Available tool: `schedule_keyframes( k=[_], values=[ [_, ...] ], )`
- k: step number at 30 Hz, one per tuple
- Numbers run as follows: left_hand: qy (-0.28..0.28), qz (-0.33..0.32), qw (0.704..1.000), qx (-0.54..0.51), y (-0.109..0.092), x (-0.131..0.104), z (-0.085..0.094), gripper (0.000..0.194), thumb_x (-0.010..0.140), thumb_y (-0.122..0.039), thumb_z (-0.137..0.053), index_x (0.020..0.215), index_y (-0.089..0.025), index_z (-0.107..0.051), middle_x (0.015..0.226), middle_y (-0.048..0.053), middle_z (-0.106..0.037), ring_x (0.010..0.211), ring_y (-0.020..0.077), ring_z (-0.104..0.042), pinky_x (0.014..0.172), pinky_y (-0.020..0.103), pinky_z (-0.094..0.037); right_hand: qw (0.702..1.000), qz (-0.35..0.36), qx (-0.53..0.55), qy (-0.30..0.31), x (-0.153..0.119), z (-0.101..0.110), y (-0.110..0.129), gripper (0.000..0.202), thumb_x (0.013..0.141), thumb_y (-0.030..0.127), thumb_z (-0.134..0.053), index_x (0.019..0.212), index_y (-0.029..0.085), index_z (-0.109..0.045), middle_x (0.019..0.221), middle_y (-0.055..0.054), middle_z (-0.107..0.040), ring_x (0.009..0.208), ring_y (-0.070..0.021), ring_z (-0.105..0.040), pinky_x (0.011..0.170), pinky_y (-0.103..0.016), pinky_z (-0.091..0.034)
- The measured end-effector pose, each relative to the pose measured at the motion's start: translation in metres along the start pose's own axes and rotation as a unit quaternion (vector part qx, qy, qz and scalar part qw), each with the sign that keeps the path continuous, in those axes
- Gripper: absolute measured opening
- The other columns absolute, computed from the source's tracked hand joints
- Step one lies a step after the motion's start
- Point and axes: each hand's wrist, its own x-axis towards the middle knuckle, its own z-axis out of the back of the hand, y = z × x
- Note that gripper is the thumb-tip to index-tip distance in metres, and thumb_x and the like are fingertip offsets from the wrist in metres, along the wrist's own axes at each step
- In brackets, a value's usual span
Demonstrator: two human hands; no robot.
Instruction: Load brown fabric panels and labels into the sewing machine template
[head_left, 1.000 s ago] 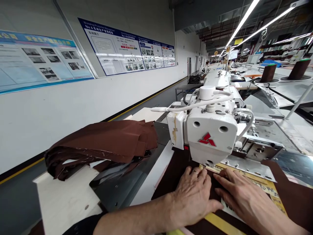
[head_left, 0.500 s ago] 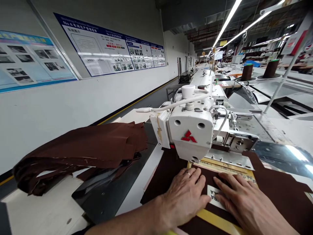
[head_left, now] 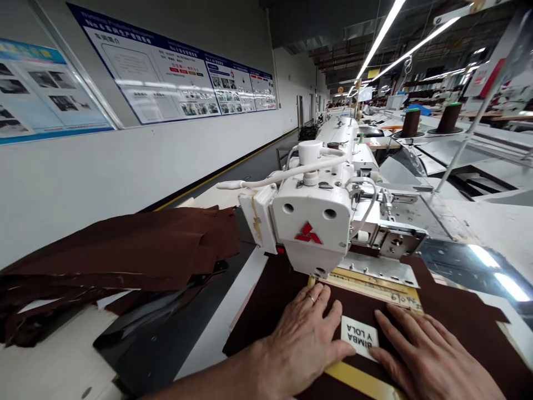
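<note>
We are working brown fabric at a sewing machine, and we are judging the step in hand to be steadying and lining up the piece beneath the machine head. The fabric is lying flat in front of us, its far part running under the head and the metal plate. Our left hand is resting palm down on it, fingertips reaching just short of the head; our right hand is resting likewise, beside the handwritten yellow strip. In both, the grip is staying loose: fingers are spreading apart and clamping on nothing. Between our thumbs a white label is lying, its lettering facing upside down to us, the right thumb just meeting its edge. Nearer us, another yellow band is crossing the fabric.

The next move, we are reckoning, is calling for even, light pressure from both palms, so that the fabric is feeding square without puckering, with the left fingertips standing clear of the needle area. We are not seeing the needle clearly, so we cannot tell its height.
</note>
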Motion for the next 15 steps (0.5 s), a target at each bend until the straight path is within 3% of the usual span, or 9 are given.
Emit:
schedule_keyframes(
  k=[5,10,15],
  values=[
    [0.006,-0.024,0.999,0.022,0.003,0.003,0.001,0.06,0.098,-0.054,-0.053,0.14,-0.012,-0.053,0.151,0.02,-0.045,0.142,0.0339,-0.041,0.111,0.045,-0.044,0.996,0.026,-0.079,-0.011,0.006,0.015,0.004,0.051,0.099,0.054,-0.045,0.122,0.016,-0.07,0.124,-0.016,-0.066,0.107,-0.0314,-0.066,0.081,-0.046,-0.058],
    [-0.002,-0.045,0.999,0.029,0.005,0.007,0.003,0.055,0.098,-0.05,-0.056,0.136,-0.01,-0.057,0.149,0.02,-0.048,0.14,0.0326,-0.045,0.111,0.043,-0.044,0.996,0.001,-0.091,0.011,0.008,0.017,0.006,0.049,0.096,0.056,-0.05,0.123,0.019,-0.069,0.124,-0.015,-0.067,0.109,-0.0334,-0.065,0.084,-0.051,-0.055],
    [0.004,-0.047,0.999,0.015,0.007,0.008,0.002,0.056,0.098,-0.051,-0.055,0.137,-0.009,-0.056,0.149,0.02,-0.047,0.139,0.0336,-0.045,0.111,0.045,-0.044,0.996,0.005,-0.088,0.003,0.008,0.017,0.006,0.049,0.098,0.055,-0.048,0.121,0.018,-0.07,0.123,-0.015,-0.067,0.108,-0.0319,-0.066,0.082,-0.048,-0.055]
  ],
)
